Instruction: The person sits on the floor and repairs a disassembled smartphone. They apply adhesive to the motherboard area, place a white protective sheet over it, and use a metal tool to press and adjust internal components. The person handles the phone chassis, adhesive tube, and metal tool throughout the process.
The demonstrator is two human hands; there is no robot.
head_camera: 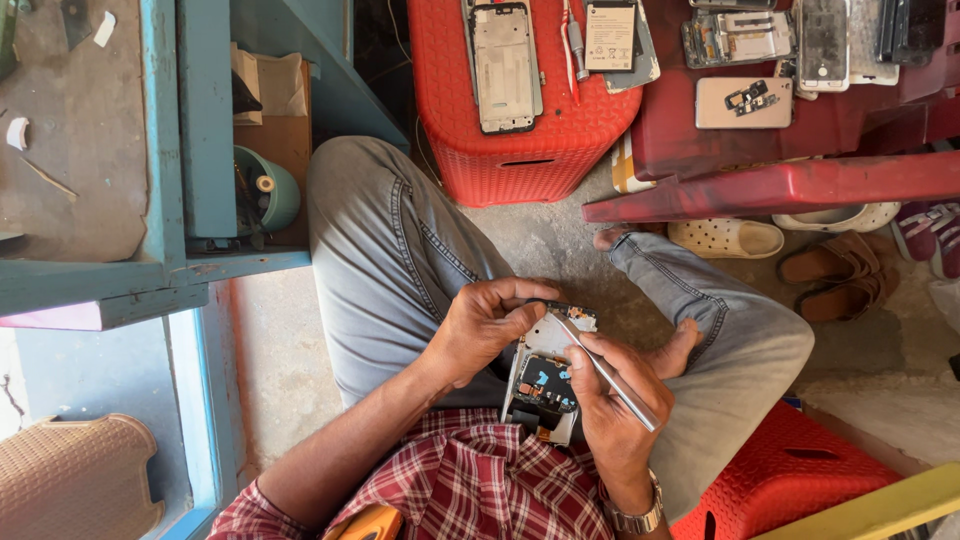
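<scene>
An opened phone [543, 378] with its back off and circuit board showing rests over my lap. My left hand [487, 325] grips its upper edge, with fingers curled over the top. My right hand [612, 400] cradles the phone's right side and holds a slim metal tool [610, 373], its tip resting on the upper part of the phone. A metal wristwatch [640, 518] is on my right wrist. I sit cross-legged in grey jeans.
A red plastic stool [520, 150] ahead carries a phone frame [505, 65], a battery [610, 35] and a screwdriver [574, 40]. A dark red surface [760, 185] at right holds several phone parts. Sandals [728, 238] lie beneath. A blue wooden shelf [190, 150] stands left.
</scene>
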